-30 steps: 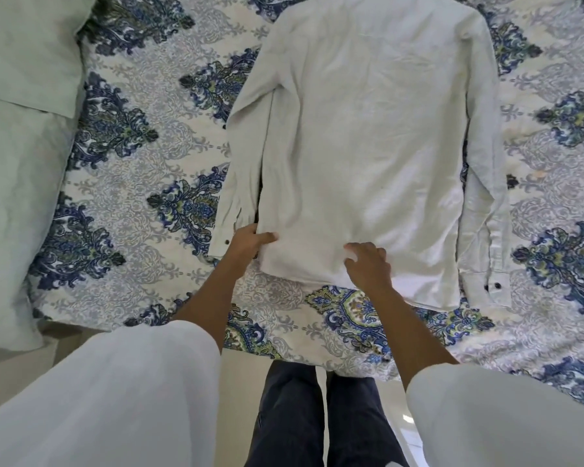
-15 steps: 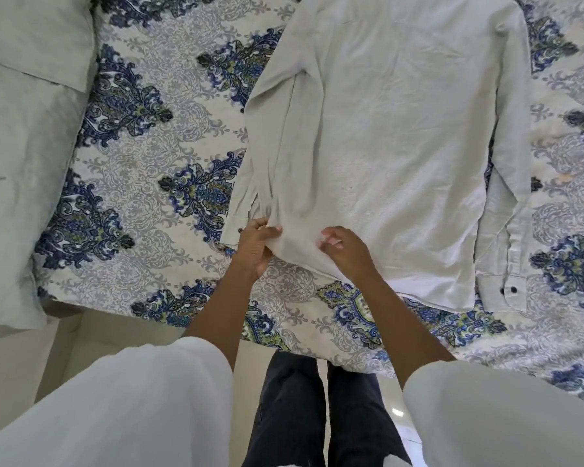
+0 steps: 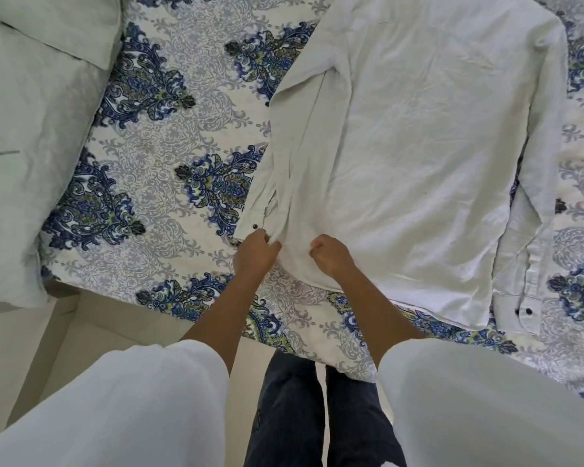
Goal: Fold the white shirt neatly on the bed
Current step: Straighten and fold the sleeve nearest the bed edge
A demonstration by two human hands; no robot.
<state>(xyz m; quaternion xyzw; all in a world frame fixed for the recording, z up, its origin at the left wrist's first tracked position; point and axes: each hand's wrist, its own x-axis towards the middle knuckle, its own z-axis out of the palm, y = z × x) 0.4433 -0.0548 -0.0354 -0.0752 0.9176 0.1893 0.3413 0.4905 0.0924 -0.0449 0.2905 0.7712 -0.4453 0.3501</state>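
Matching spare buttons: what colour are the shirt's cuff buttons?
Dark, near black; cuff button shows best in the head view.

Bright, soft and even, as from diffuse daylight. Faint shadows only in the creases of the shirt [image 3: 402, 146] and beneath its hem. Bowed toward the edges, bending the bed [image 3: 182, 136] border; slightly soft on the near sleeves [image 3: 132, 406]
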